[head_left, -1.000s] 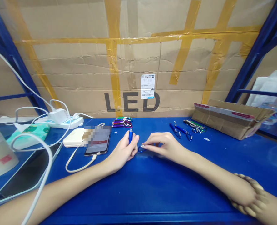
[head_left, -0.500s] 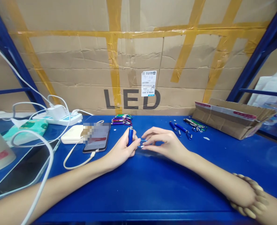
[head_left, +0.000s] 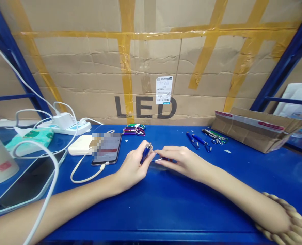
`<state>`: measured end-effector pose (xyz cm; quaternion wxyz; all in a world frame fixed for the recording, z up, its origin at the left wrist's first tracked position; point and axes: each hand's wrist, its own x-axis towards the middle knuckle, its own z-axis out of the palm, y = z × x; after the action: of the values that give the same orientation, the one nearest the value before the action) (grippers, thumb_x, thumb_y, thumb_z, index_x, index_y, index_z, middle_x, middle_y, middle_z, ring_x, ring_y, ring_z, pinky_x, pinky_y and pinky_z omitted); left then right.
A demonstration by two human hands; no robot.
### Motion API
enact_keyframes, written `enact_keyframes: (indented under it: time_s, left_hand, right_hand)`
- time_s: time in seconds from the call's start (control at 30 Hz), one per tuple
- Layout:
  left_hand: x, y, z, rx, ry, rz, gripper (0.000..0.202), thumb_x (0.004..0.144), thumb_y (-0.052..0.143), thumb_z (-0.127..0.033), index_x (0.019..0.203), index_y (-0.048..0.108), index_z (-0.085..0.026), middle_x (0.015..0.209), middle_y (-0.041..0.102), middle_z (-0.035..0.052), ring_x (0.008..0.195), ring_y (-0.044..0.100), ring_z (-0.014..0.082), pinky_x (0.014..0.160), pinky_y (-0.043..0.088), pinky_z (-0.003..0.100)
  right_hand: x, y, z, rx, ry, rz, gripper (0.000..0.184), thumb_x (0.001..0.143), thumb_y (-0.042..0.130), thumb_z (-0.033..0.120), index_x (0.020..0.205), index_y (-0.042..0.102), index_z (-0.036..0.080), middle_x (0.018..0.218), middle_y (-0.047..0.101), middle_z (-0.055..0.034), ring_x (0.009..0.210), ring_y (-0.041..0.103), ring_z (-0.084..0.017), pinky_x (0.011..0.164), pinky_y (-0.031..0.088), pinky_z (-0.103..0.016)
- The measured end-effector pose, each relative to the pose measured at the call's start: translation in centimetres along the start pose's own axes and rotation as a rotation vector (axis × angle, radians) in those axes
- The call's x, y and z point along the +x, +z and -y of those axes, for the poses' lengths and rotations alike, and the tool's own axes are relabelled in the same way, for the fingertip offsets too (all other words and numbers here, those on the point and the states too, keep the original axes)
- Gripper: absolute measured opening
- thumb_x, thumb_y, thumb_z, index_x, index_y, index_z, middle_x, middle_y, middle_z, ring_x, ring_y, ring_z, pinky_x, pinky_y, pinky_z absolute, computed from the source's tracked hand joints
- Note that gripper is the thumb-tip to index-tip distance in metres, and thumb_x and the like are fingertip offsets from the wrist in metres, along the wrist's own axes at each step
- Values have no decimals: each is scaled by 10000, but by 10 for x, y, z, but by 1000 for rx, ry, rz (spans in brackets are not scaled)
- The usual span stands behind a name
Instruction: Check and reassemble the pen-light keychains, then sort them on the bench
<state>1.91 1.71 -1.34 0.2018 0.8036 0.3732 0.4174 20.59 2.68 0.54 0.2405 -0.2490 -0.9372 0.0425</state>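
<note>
My left hand (head_left: pixel 132 168) is closed round a small blue keychain flashlight (head_left: pixel 145 153), whose silver end sticks up past the thumb. My right hand (head_left: pixel 183 158) pinches a blue carabiner clip (head_left: pixel 158 159) with a silver gate, close to the left fingertips. Whether the clip is joined to the flashlight is hidden by the fingers. Two more blue flashlights (head_left: pixel 200 140) with clips lie beyond my right hand. Past my left hand is a row of green, red and purple flashlights (head_left: pixel 133 130).
Black and green flashlights (head_left: pixel 212 134) lie beside an open cardboard box (head_left: pixel 250 132). To the left are a phone (head_left: pixel 107 149) on a cable, a white power bank (head_left: pixel 79 144), a second phone (head_left: pixel 30 182), a power strip (head_left: pixel 74 128) and a tissue pack (head_left: pixel 35 139). A large taped carton (head_left: pixel 94 81) stands behind.
The blue flashlight has tipped from upright to leaning right, as my left hand turned. My right fingers have drawn closer together round the clip. The view has shifted slightly.
</note>
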Motion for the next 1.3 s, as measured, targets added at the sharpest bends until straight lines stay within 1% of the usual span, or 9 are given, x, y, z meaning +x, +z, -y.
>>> enact_keyframes:
  time_s: [0.2,0.47,0.7,0.8,0.87,0.97,1.1,1.23,1.3]
  left_hand:
    - [1,-1,0,28,-23,11,215,865,410,-243,706,266,-223,649,458,-39,568,462,109,574,351,237]
    - [1,-1,-1,64,23,10,202,862,408,-236,707,279,-224,655,463,-36,568,440,111,580,346,235]
    - [2,-3,-8,156,-218,101,231,880,347,-439,786,371,-230,588,442,-55,538,435,133,570,325,252]
    - [2,-4,-13,246,-252,205,260,888,299,-456,888,436,-235,587,478,-44,557,480,162,572,310,263]
    - [1,-4,-15,300,-238,250,278,896,278,-434,964,459,-235,623,514,-27,590,519,183,576,300,268]
    - [0,-4,-15,312,-221,259,304,896,276,-420,1049,462,-235,629,526,-18,593,528,193,574,292,268]
    - [-1,-4,-9,180,-222,198,279,894,270,-431,904,459,-227,571,463,-40,541,452,157,567,302,258]
    - [1,-4,-5,96,-231,161,274,875,309,-458,776,420,-228,589,458,-49,553,430,137,553,307,242]
    - [3,-4,-6,112,-263,182,200,846,379,-420,780,410,-233,589,471,-57,541,434,133,542,305,239]
  right_hand:
    - [0,0,4,-161,-14,65,335,942,314,300,954,588,108,735,546,-54,625,514,-138,587,402,-250]
    - [2,13,3,-219,-45,-100,325,923,346,238,772,608,119,582,455,-10,504,400,-110,504,326,-242]
    - [2,8,-1,-181,-61,-379,269,895,414,182,741,620,104,554,434,10,487,355,-82,469,311,-218]
    - [3,5,0,-170,-28,-540,231,887,440,184,784,630,103,573,474,3,495,377,-78,477,343,-209]
    - [3,6,2,-170,-26,-582,225,886,443,180,802,635,101,576,486,-1,497,389,-77,480,361,-205]
    - [4,10,4,-169,-70,-551,239,892,431,180,827,641,89,579,500,-10,504,408,-82,485,383,-206]
    - [2,10,0,-129,-71,-484,243,895,431,198,899,640,75,633,549,-35,548,447,-93,525,410,-219]
    - [0,2,-7,53,67,-240,274,894,450,288,843,663,124,651,559,-20,574,481,-99,564,431,-233]
    - [0,0,-9,199,161,-128,265,876,482,319,981,648,140,791,596,-39,666,544,-109,642,467,-247]
